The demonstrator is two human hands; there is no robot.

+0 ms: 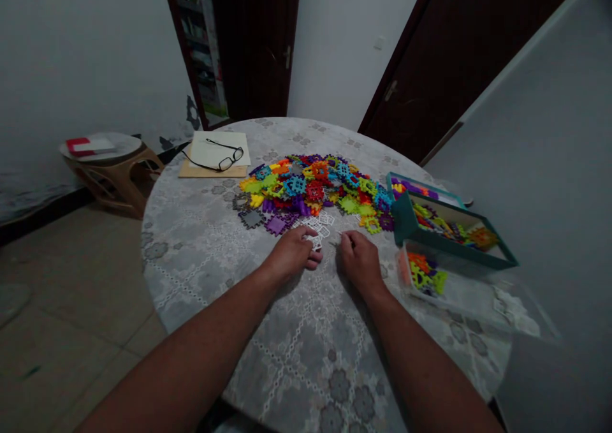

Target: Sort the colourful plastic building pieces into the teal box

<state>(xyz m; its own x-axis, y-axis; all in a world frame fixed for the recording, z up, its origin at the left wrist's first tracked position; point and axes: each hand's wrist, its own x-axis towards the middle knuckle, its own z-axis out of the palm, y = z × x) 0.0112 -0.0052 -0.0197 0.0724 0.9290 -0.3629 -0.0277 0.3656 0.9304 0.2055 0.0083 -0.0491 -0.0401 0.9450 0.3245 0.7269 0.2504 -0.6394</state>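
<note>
My left hand (292,252) rests low over the table, its thumb and fingers curled around a small white openwork plastic piece (315,242). Just beyond its fingertips lie several more white openwork pieces (326,220). To the right, my right hand (361,259) is closed with thumb and index finger pinched together; what they hold, if anything, is too small to make out. A wide pile of colourful gear-edged plastic building pieces (314,191) spreads across the table beyond both hands, with a purple square piece (276,224) at its near edge.
A green box (454,254) of pieces and a clear plastic tub (433,300) stand on the right of the round table (191,293). Eyeglasses (225,163) lie on paper and a board at the back left. A stool (117,171) stands left, beside the wall.
</note>
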